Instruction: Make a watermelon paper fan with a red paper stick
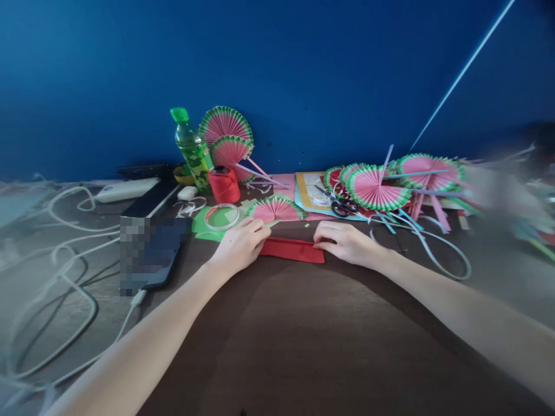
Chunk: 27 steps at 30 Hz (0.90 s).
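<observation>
A folded strip of red paper (292, 249) lies flat on the dark brown table (277, 335). My left hand (240, 245) pinches its left end with curled fingers. My right hand (342, 241) presses closed fingers on its right end. Just behind the strip rests a half-open pink and green paper fan (276, 209).
Behind stand a green bottle (191, 147), a red ribbon spool (224, 184), a tape ring (221, 216) and two upright fans (226, 136). Scissors (340, 203) and a pile of fans (390, 182) lie at right. A phone (150, 251) and white cables (65, 277) lie left.
</observation>
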Each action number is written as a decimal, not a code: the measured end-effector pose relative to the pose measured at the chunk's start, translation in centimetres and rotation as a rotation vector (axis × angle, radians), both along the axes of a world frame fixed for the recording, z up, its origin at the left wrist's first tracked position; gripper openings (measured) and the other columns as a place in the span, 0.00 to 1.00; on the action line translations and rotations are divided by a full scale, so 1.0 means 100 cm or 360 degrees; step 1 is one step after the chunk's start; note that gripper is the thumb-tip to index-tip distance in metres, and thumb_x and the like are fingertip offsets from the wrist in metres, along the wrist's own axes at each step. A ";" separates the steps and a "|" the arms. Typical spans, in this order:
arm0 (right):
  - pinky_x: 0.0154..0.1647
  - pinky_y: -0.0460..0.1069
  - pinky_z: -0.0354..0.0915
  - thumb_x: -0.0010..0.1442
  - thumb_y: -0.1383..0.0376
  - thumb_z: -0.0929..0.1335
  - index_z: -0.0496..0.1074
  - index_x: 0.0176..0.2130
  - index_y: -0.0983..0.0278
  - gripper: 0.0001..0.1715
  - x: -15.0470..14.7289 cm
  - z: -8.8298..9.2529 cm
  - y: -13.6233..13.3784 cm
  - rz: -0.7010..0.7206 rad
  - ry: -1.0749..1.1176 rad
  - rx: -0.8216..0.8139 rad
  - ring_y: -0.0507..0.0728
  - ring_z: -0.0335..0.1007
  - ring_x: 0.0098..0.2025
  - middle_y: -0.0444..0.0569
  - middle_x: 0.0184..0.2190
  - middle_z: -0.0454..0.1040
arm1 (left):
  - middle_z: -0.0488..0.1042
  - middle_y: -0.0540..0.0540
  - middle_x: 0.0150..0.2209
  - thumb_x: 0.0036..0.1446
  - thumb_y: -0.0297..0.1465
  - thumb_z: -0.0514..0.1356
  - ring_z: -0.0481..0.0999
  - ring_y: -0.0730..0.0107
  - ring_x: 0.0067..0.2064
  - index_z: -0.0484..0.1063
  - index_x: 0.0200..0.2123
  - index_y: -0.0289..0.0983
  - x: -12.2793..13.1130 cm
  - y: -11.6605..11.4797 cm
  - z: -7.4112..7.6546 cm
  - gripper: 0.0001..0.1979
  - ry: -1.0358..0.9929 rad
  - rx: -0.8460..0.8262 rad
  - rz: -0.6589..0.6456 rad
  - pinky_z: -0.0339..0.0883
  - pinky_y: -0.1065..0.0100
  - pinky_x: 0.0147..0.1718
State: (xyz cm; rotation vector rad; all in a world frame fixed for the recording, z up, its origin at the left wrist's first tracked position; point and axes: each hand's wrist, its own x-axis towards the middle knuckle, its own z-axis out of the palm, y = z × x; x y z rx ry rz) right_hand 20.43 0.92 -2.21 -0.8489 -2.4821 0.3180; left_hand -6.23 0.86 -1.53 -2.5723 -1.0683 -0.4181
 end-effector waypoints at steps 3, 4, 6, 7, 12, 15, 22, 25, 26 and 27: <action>0.35 0.47 0.62 0.60 0.64 0.64 0.68 0.30 0.64 0.08 0.001 0.000 0.000 -0.0004 0.0064 -0.0109 0.52 0.66 0.32 0.47 0.28 0.68 | 0.69 0.46 0.32 0.56 0.24 0.50 0.67 0.67 0.37 0.69 0.30 0.36 0.000 -0.001 0.000 0.09 -0.0016 -0.0033 -0.0013 0.64 0.68 0.35; 0.35 0.48 0.62 0.59 0.63 0.64 0.69 0.30 0.64 0.08 0.001 0.001 0.000 -0.0007 0.0075 -0.0142 0.52 0.65 0.31 0.47 0.28 0.68 | 0.69 0.46 0.32 0.56 0.24 0.50 0.67 0.67 0.37 0.69 0.30 0.36 0.000 -0.001 0.001 0.08 -0.0032 -0.0053 -0.0015 0.64 0.67 0.35; 0.36 0.48 0.62 0.59 0.63 0.64 0.69 0.30 0.64 0.09 0.001 0.002 0.000 -0.0010 0.0077 -0.0201 0.52 0.65 0.32 0.47 0.29 0.68 | 0.69 0.46 0.31 0.56 0.26 0.51 0.67 0.67 0.37 0.69 0.29 0.36 0.000 -0.001 0.001 0.08 -0.0072 -0.0098 -0.0010 0.64 0.66 0.35; 0.36 0.48 0.62 0.59 0.63 0.63 0.70 0.31 0.64 0.09 0.001 0.002 0.000 -0.0010 0.0071 -0.0235 0.52 0.65 0.32 0.47 0.29 0.68 | 0.69 0.46 0.31 0.57 0.27 0.51 0.68 0.67 0.37 0.68 0.29 0.36 0.000 -0.001 0.001 0.08 -0.0090 -0.0119 -0.0002 0.64 0.66 0.35; 0.33 0.47 0.62 0.57 0.65 0.65 0.68 0.30 0.64 0.06 0.000 0.004 0.000 -0.0110 0.0055 -0.0452 0.51 0.64 0.30 0.45 0.28 0.68 | 0.69 0.46 0.34 0.58 0.30 0.53 0.68 0.65 0.38 0.66 0.33 0.36 0.000 0.002 0.000 0.05 -0.0187 -0.0235 0.0042 0.64 0.64 0.39; 0.30 0.46 0.61 0.55 0.64 0.66 0.66 0.31 0.64 0.05 0.000 0.004 0.001 -0.0224 0.0024 -0.0461 0.51 0.63 0.29 0.45 0.28 0.67 | 0.69 0.46 0.35 0.57 0.30 0.54 0.68 0.64 0.39 0.66 0.34 0.36 -0.001 0.003 -0.002 0.04 -0.0250 -0.0312 0.0065 0.63 0.62 0.41; 0.31 0.47 0.59 0.56 0.66 0.65 0.64 0.31 0.63 0.03 0.006 0.011 0.006 -0.0432 -0.0257 -0.0407 0.52 0.64 0.30 0.45 0.29 0.69 | 0.70 0.47 0.34 0.56 0.26 0.53 0.68 0.67 0.40 0.66 0.33 0.36 0.003 0.000 -0.003 0.03 -0.0432 -0.0564 -0.0021 0.64 0.65 0.41; 0.31 0.47 0.58 0.57 0.66 0.64 0.64 0.31 0.63 0.02 0.009 0.011 0.007 -0.0486 -0.0235 -0.0360 0.52 0.64 0.30 0.45 0.29 0.69 | 0.71 0.47 0.35 0.54 0.23 0.54 0.69 0.68 0.40 0.67 0.34 0.36 0.003 0.000 -0.005 0.05 -0.0534 -0.0634 -0.0038 0.65 0.66 0.41; 0.31 0.47 0.59 0.57 0.67 0.64 0.64 0.32 0.63 0.02 0.009 0.010 0.007 -0.0480 -0.0221 -0.0358 0.52 0.64 0.30 0.45 0.29 0.69 | 0.71 0.47 0.35 0.54 0.22 0.54 0.69 0.68 0.40 0.67 0.34 0.36 0.003 0.001 -0.005 0.05 -0.0552 -0.0629 -0.0037 0.65 0.66 0.41; 0.32 0.47 0.59 0.57 0.67 0.64 0.65 0.33 0.63 0.01 0.009 0.010 0.007 -0.0461 -0.0209 -0.0353 0.52 0.64 0.30 0.45 0.30 0.69 | 0.71 0.47 0.35 0.54 0.22 0.54 0.69 0.68 0.40 0.67 0.34 0.35 0.003 0.001 -0.006 0.05 -0.0559 -0.0605 -0.0033 0.65 0.66 0.41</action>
